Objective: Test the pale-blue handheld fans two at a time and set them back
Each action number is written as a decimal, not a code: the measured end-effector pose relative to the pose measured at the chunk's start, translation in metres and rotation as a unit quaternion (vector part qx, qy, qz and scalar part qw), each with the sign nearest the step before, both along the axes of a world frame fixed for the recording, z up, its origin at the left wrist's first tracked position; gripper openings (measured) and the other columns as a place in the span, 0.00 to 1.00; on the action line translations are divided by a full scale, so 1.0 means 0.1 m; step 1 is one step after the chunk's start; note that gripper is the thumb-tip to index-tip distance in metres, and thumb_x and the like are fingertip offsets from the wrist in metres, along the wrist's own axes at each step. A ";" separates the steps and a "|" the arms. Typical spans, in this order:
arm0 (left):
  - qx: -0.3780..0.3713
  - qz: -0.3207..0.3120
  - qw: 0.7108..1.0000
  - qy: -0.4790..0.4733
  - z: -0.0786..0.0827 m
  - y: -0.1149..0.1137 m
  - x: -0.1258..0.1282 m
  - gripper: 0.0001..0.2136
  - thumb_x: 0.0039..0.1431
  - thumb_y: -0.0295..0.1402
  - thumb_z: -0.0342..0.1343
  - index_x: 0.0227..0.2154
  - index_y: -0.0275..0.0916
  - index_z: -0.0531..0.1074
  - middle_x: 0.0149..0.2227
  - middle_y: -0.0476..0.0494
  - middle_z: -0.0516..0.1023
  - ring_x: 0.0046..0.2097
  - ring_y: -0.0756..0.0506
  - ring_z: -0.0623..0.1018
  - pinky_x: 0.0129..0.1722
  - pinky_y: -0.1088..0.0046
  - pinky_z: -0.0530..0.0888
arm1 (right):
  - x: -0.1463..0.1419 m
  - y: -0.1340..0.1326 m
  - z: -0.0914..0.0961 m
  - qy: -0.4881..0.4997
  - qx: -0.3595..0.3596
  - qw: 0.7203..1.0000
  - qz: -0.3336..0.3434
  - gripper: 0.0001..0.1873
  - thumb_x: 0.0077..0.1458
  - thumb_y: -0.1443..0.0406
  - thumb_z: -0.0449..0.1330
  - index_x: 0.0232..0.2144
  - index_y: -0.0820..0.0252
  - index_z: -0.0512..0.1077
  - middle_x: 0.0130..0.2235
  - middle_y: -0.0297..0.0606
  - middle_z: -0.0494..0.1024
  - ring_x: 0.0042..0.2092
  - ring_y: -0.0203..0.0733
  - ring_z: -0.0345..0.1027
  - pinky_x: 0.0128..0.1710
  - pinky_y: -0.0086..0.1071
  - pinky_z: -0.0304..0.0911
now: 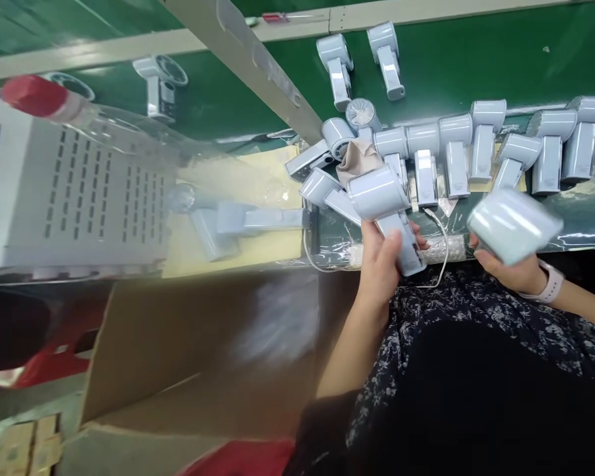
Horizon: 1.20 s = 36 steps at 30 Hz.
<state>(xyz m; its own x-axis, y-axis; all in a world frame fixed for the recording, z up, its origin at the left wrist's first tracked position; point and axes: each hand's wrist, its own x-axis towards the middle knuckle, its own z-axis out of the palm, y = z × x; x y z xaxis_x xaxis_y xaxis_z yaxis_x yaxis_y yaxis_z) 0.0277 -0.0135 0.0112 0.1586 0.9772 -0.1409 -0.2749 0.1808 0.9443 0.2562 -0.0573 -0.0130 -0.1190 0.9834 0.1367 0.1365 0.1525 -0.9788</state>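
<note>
My left hand (381, 261) is wrapped round the handle of a pale blue handheld fan (379, 192), its round head pointing up and away from me. To the right, my right hand (513, 270) grips another pale blue fan (513, 225), which is smeared by motion; its handle cannot be made out. A crumpled beige cloth (357, 160) lies just behind the fan in my left hand. Close around it are more fans, one (327, 188) lying tilted beside the cloth. A white cable (443, 241) runs between my hands at the bench edge.
A row of similar fans (456, 158) lines the green bench (451, 66), with several others further back. At left stand a grey vented metal box (89, 192) and a clear red-capped bottle (129, 129). A slanted metal post (258, 59) crosses the bench. Below left is an open cardboard box (153, 344).
</note>
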 end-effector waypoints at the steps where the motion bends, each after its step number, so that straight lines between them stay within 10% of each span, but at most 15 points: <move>1: -0.007 -0.025 0.999 -0.037 0.01 -0.01 0.00 0.26 0.61 0.55 0.64 0.51 0.45 0.63 0.41 0.46 0.80 0.36 0.43 0.84 0.40 0.59 0.83 | -0.04 0.05 0.03 0.029 -0.007 1.000 -0.002 0.27 0.61 0.40 0.67 0.47 0.52 0.73 0.44 0.45 0.79 0.46 0.54 0.76 0.48 0.52 0.77; 11: -0.024 -0.109 0.993 -0.048 0.23 -0.26 -0.14 0.22 0.66 0.52 0.63 0.54 0.45 0.67 0.48 0.39 0.85 0.38 0.40 0.87 0.38 0.60 0.86 | -0.27 0.28 0.27 0.263 -0.192 0.939 0.113 0.31 0.60 0.40 0.69 0.48 0.57 0.72 0.43 0.43 0.82 0.41 0.45 0.77 0.36 0.35 0.75; 21: -0.061 -0.073 0.995 -0.022 0.23 -0.16 -0.17 0.27 0.55 0.50 0.74 0.51 0.46 0.71 0.46 0.42 0.83 0.41 0.40 0.85 0.40 0.64 0.83 | -0.23 0.27 0.39 0.346 -0.240 0.895 0.146 0.21 0.58 0.53 0.75 0.45 0.59 0.76 0.41 0.39 0.83 0.44 0.44 0.78 0.52 0.39 0.77; 26: -0.098 -0.108 0.988 -0.050 0.18 -0.10 -0.14 0.30 0.45 0.45 0.80 0.47 0.42 0.75 0.35 0.49 0.78 0.34 0.46 0.81 0.35 0.69 0.78 | -0.23 0.35 0.37 0.434 -0.277 0.845 0.143 0.20 0.60 0.51 0.68 0.43 0.60 0.75 0.35 0.38 0.81 0.35 0.42 0.76 0.39 0.37 0.77; 36: -0.048 -0.052 0.995 -0.064 0.15 -0.08 -0.19 0.18 0.56 0.47 0.68 0.45 0.43 0.79 0.44 0.40 0.84 0.40 0.41 0.84 0.38 0.66 0.83 | -0.34 0.43 0.38 0.436 -0.257 0.848 0.159 0.20 0.65 0.48 0.60 0.40 0.59 0.70 0.33 0.35 0.78 0.24 0.36 0.70 0.23 0.32 0.71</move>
<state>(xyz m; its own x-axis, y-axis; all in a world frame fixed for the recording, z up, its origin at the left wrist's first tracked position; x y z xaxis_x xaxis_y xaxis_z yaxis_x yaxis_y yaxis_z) 0.0086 -0.0218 0.0266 0.2811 0.9377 -0.2040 -0.3670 0.3015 0.8800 0.2221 -0.0147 0.0250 -0.4627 0.8773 -0.1274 -0.6409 -0.4303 -0.6356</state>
